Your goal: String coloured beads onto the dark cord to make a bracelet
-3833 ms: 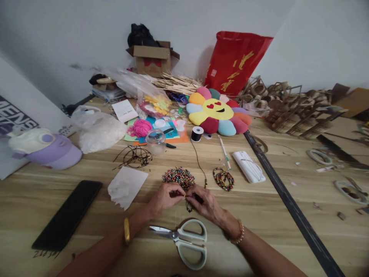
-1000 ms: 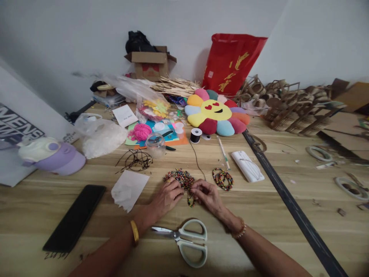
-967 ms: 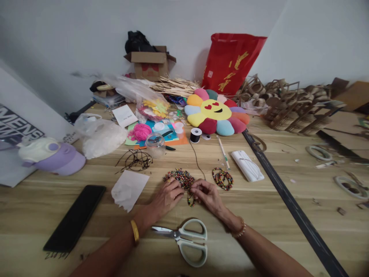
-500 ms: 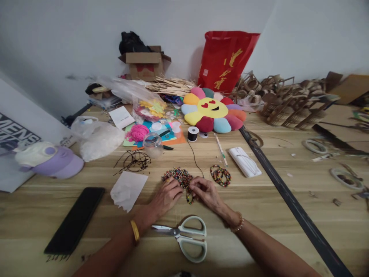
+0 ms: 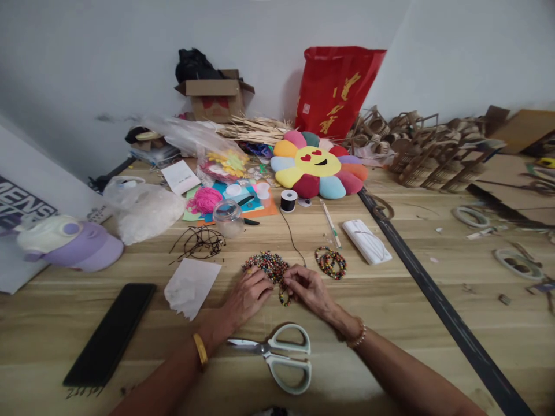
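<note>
A heap of small multicoloured beads (image 5: 266, 263) lies on the table in front of me. My left hand (image 5: 248, 293) rests at the near edge of this heap, its fingers bent and close together; whatever is between the fingertips is hidden. Just right of the heap, my right hand (image 5: 309, 290) pinches a beaded string (image 5: 285, 299), whose strung part hangs in a small loop below the fingertips. Black cord (image 5: 295, 240) runs from a spool (image 5: 288, 200) down to the right hand. Finished-looking beaded loops (image 5: 330, 263) lie to its right.
White-handled scissors (image 5: 286, 357) lie open between my forearms. A black phone (image 5: 110, 334) and torn white paper (image 5: 192, 288) are at left. Farther back stand a clear jar (image 5: 228, 218), pink yarn (image 5: 205, 200) and a flower cushion (image 5: 318, 163). A white packet (image 5: 366, 241) lies at right.
The camera view has shifted slightly. Both hands stay at nearly the same spots by the beads, with no clear change in what they hold.
</note>
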The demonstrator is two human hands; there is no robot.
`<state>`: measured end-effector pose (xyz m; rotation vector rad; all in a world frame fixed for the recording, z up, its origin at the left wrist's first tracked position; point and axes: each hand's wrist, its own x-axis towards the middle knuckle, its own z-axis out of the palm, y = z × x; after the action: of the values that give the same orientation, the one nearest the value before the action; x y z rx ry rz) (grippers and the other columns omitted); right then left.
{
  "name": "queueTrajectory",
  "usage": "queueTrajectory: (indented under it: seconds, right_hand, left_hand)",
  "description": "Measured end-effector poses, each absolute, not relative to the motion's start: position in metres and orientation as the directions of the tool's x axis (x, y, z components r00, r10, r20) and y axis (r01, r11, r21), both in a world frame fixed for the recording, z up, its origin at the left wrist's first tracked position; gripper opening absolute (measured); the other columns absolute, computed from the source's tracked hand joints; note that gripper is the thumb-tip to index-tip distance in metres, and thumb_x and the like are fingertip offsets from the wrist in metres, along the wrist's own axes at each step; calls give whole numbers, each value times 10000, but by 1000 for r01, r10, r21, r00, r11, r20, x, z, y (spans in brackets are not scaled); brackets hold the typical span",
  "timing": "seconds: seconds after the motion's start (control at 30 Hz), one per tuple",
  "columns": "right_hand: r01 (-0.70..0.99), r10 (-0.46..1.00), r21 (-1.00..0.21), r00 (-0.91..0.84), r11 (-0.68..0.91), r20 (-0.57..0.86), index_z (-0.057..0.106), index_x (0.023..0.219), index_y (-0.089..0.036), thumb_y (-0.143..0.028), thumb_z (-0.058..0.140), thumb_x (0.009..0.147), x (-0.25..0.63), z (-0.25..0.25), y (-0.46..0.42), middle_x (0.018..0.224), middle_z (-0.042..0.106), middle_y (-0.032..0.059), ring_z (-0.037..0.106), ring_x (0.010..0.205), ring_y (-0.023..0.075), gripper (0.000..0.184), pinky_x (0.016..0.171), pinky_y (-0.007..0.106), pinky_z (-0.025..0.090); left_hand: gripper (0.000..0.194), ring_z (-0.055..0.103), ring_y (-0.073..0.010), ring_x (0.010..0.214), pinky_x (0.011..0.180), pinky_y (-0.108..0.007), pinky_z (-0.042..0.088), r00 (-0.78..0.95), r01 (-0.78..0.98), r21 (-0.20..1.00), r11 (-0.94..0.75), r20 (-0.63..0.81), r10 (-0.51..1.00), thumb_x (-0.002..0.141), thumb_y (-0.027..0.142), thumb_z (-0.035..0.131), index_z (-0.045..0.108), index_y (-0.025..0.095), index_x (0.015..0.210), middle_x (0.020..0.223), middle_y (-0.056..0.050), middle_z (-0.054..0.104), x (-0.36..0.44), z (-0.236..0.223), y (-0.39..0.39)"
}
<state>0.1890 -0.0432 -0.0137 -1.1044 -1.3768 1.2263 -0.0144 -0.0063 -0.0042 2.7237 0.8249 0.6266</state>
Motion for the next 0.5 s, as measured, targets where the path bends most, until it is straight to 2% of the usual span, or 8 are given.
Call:
queueTrajectory:
  seconds: [0.3,0.5]
  right_hand:
    - [56,987,-994,-131,99,91,609,847,-149,-517,624,851,189,-16,-44,664,561,5,494,526,94,369,462,199,422]
    - [23,989,-996,-123,83,79,612,872,-150,-499,670,818,187,-18,-44,675,563,5,489,544,95,358,473,198,430]
  left_hand:
    - [119,600,-187,843,891,-375,472,693,507,380,-774,354,628,891,99,578,671,162,854,842,-37,671,-18,-8,-3]
    - [139,593,-197,865,936,-411,457,708,523,336,-783,340,619,907,128,563,688,173,865,844,-37,664,-14,-9,-3]
